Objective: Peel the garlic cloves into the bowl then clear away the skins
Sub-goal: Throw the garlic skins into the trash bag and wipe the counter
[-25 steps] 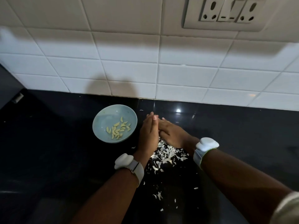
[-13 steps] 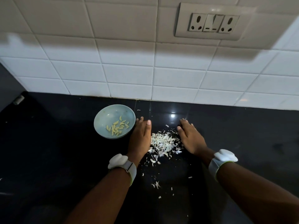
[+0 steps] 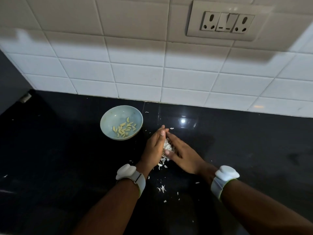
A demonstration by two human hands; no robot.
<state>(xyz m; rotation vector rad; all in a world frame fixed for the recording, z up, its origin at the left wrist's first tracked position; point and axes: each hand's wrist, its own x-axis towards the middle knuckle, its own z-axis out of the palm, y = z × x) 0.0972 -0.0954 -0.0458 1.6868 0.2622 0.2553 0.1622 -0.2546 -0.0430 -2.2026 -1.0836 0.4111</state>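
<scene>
1. The left hand (image 3: 153, 148) and right hand (image 3: 182, 154) stand on edge on the black counter (image 3: 237, 150), palms facing, fingertips meeting at the far end, with the pile of garlic skins (image 3: 167, 146) pressed between them
2. Fingers of both hands look nearly straight; neither curls round the skins, they only squeeze and cup them, as far as the dim view shows
3. The pile's long axis runs from the wrists toward the fingertips; it lies equally near both hands, so I judge the coming lift needs both together
4. Loose skin flakes (image 3: 162, 189) lie behind the hands, between the forearms, with a few beyond the fingertips; too many and too small to count
5. One bowl (image 3: 108, 116) stands just left of the left hand and slightly beyond it, not touching
6. The peeled cloves (image 3: 124, 128) in it number roughly fifteen to twenty; no unpeeled clove shows
7. Peeling looks done; clearing is under way
</scene>
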